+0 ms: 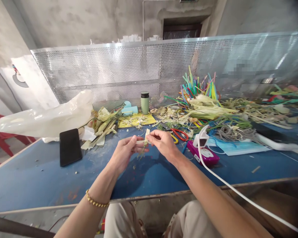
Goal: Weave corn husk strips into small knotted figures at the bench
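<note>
Over the blue table, both of my hands meet on a small pale corn husk piece (147, 133) with thin greenish strands hanging under it. My left hand (123, 152) pinches the piece's slender pale stem between thumb and fingers, a gold bead bracelet (97, 201) on its wrist. From the other side, my right hand (165, 143) grips the short upright husk strip with thumb and forefinger. The fingers partly cover the piece, so its full shape is hidden. Just beyond my right hand lie red-handled scissors (180, 135).
A black phone (70, 147) and leafy husks (105, 124) lie left. Behind stand a green tumbler (145, 104) and a perforated metal screen (109, 72). Rightward are colourful pipe cleaners (198, 86), husks (207, 107), a purple box (206, 157) and a white cable (228, 185) crossing the table edge.
</note>
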`<state>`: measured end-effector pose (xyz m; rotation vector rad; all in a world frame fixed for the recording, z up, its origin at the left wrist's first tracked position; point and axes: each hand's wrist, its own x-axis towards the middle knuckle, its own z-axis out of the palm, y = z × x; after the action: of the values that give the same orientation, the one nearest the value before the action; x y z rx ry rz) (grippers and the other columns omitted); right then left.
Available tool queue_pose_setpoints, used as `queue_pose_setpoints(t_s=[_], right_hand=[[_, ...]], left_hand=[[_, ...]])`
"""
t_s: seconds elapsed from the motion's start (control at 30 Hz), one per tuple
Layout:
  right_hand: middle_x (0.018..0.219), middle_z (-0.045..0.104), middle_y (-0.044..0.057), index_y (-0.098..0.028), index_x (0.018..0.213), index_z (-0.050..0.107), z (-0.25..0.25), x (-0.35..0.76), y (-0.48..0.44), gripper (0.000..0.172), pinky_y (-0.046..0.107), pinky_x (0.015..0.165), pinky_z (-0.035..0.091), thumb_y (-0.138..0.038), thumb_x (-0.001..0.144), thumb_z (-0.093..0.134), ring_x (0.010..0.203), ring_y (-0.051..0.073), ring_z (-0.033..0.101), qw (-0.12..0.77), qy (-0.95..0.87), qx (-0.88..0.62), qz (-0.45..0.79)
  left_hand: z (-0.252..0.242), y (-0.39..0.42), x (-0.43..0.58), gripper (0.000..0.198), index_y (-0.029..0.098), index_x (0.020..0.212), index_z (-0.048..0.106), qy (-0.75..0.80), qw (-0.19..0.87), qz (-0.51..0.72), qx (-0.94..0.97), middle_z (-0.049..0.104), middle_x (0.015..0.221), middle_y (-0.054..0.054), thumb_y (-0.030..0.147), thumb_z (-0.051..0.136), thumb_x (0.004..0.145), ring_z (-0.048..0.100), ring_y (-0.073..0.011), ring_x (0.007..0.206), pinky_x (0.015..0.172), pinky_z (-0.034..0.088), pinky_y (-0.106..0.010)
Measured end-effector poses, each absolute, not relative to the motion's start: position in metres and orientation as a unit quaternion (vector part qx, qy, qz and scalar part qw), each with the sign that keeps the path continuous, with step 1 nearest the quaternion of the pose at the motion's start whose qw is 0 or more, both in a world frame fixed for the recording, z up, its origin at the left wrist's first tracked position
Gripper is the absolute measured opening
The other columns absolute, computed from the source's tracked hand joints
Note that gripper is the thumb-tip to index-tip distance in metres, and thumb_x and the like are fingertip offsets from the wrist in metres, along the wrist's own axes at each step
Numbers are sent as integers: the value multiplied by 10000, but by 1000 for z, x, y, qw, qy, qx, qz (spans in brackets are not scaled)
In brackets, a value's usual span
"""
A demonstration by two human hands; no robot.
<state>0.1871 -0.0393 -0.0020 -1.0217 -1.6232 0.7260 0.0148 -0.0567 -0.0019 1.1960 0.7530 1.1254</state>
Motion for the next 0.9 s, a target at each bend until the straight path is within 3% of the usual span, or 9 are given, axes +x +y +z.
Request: queue_pose_setpoints(t_s=[0.23, 0.57, 0.67, 0.9], right_hand=[[573, 539, -14, -170, 693, 569, -1, 185, -42, 278, 262, 563, 393, -408, 836, 588, 545, 127, 502, 543, -648, -448, 290], [573, 527, -18, -167, 717, 561, -5, 179, -43, 279, 262, 552, 395, -421, 828, 594, 541, 124, 492, 571, -619, -439, 312], [568, 523, -21, -166, 713, 561, -4, 179, -44, 276, 261, 554, 389, -413, 832, 593, 543, 122, 491, 575, -622, -438, 300], [562, 517, -24, -170, 693, 549, -2, 183, -42, 302, 258, 547, 363, -429, 833, 613, 536, 113, 464, 596, -607, -417, 321]], left_hand=[[-7, -59, 19, 384, 90, 949, 718, 322, 628, 451, 547, 756, 830, -122, 339, 822, 676, 730, -243, 716, 801, 530, -382], [-11, -55, 22, 237, 114, 904, 712, 298, 611, 456, 574, 720, 708, -59, 263, 765, 728, 713, -204, 616, 711, 527, -322], [-10, -55, 22, 224, 102, 895, 716, 301, 615, 452, 572, 727, 730, -69, 247, 762, 731, 711, -197, 632, 729, 524, -315], [-4, -59, 16, 335, 88, 1017, 680, 298, 684, 451, 490, 756, 889, -155, 342, 705, 800, 734, -265, 803, 873, 518, -404]])
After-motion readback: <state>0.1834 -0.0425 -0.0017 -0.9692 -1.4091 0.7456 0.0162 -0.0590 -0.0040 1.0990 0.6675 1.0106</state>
